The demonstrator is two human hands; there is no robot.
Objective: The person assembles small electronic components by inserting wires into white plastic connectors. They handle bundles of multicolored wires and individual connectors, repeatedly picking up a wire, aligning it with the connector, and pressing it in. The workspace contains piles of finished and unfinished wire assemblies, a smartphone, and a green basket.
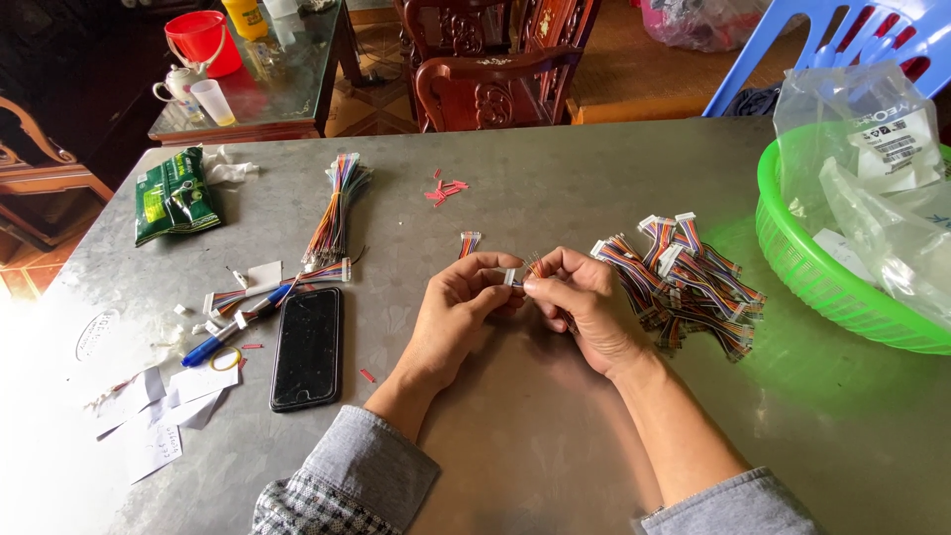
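Low in the frame, grey sleeves came up over the bare metal counter (515,436), with open room there before the near edge. At centre, the left hand (458,309) and right hand (582,305) met, fingers of both pinched on a small white connector (511,278) with thin wires. Left of centre lay a black phone (308,347), a blue pen (234,327) and paper scraps. Right, a heap of striped wire harnesses (684,282) crowded a green basket (792,258) at the edge. Farther up, a wire bundle (337,208) and green packet (174,196). Beyond the far edge stood a carved wooden chair (485,69) and a glass-topped table (287,89).
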